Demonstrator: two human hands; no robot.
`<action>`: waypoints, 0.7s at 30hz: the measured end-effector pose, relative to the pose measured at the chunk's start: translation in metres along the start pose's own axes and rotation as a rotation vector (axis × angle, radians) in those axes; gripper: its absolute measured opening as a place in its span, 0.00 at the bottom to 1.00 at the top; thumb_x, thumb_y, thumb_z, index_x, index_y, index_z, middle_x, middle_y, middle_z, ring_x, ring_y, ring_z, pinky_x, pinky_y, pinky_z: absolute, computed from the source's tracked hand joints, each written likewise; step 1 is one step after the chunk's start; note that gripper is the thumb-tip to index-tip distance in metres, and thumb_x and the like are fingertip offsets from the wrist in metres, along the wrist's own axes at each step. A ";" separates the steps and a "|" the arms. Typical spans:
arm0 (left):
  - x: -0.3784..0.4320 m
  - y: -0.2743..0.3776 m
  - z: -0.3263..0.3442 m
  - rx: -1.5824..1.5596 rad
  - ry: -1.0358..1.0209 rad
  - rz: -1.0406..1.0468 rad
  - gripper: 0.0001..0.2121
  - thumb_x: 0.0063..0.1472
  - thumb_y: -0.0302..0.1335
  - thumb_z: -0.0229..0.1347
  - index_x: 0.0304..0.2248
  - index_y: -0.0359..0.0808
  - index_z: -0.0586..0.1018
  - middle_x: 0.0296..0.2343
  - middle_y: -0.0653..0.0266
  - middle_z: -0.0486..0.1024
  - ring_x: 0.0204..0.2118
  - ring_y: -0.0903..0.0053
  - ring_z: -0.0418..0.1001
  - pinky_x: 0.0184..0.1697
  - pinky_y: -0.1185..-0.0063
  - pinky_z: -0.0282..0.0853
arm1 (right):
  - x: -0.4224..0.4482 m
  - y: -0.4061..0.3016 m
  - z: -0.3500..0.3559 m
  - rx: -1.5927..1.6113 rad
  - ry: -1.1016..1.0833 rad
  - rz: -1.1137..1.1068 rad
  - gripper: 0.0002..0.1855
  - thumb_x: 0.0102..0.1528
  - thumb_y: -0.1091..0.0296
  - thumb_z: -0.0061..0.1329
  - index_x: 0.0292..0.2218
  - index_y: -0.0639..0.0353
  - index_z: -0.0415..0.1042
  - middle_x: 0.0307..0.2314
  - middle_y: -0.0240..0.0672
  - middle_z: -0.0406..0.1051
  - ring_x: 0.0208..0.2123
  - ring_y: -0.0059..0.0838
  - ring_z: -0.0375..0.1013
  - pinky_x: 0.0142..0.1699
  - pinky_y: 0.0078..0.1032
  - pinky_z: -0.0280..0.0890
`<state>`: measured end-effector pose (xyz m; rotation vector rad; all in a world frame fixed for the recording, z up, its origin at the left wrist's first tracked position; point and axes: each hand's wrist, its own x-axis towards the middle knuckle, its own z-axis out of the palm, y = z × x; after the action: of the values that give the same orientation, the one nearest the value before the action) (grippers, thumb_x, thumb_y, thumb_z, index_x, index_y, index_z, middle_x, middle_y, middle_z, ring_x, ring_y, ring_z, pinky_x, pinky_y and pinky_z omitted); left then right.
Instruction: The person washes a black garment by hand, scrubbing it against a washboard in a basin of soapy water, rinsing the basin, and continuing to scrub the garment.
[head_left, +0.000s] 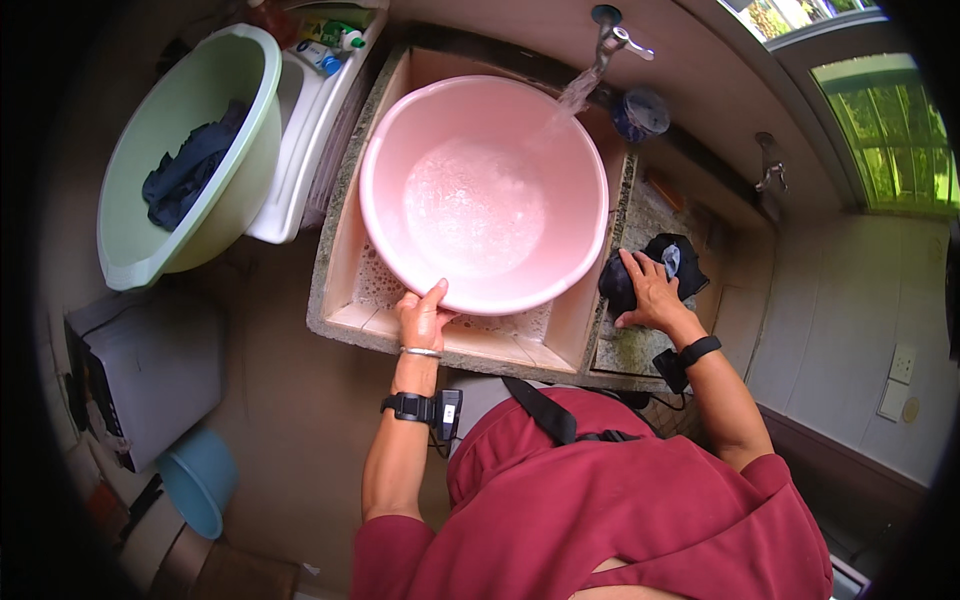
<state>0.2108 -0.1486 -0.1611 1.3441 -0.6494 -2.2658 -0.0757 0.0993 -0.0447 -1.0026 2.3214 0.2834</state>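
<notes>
A round pink plastic basin (491, 289) sits tilted in a tiled sink (367, 319) with a rough stone rim. Water streams into it from a metal tap (606, 49), and bubbling water (480, 210) covers the bottom. My left hand (424, 315) grips the basin's near rim, thumb on top and fingers underneath. To the right of the basin, my right hand (651, 294) lies over a bunched dark cloth (682, 259) on the stone ledge (637, 356). Its fingers are spread across the cloth; whether they grip it is unclear.
A pale green tub (259, 150) holding dark cloth (191, 176) leans at the left, beside a white plastic surface (281, 214) with tubes (319, 56). Behind the ledge are a blue container (640, 115) and a second tap (769, 169). A blue bucket (199, 480) stands lower left.
</notes>
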 end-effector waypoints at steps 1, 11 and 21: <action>-0.003 0.011 0.001 0.002 -0.034 0.036 0.15 0.63 0.22 0.57 0.46 0.19 0.74 0.41 0.45 0.77 0.42 0.58 0.79 0.42 0.59 0.82 | -0.002 0.003 0.008 0.013 0.059 -0.019 0.71 0.29 0.56 0.76 0.68 0.42 0.47 0.64 0.47 0.53 0.63 0.55 0.54 0.59 0.69 0.55; -0.073 0.157 0.120 1.010 -0.086 0.742 0.10 0.59 0.26 0.62 0.26 0.26 0.78 0.18 0.59 0.77 0.20 0.76 0.74 0.26 0.74 0.68 | -0.002 0.010 0.030 0.047 0.223 -0.031 0.64 0.32 0.59 0.75 0.66 0.45 0.53 0.60 0.45 0.57 0.60 0.52 0.58 0.57 0.64 0.56; -0.152 0.147 0.176 1.671 0.273 1.418 0.10 0.56 0.23 0.61 0.24 0.31 0.70 0.18 0.49 0.71 0.19 0.50 0.70 0.24 0.63 0.65 | -0.005 0.023 0.045 0.129 0.345 -0.095 0.57 0.36 0.59 0.71 0.65 0.48 0.56 0.58 0.49 0.59 0.59 0.53 0.59 0.59 0.65 0.55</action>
<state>0.1391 -0.1482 0.1041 0.8588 -2.4644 -0.0914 -0.0707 0.1365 -0.0789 -1.1677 2.5469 -0.0847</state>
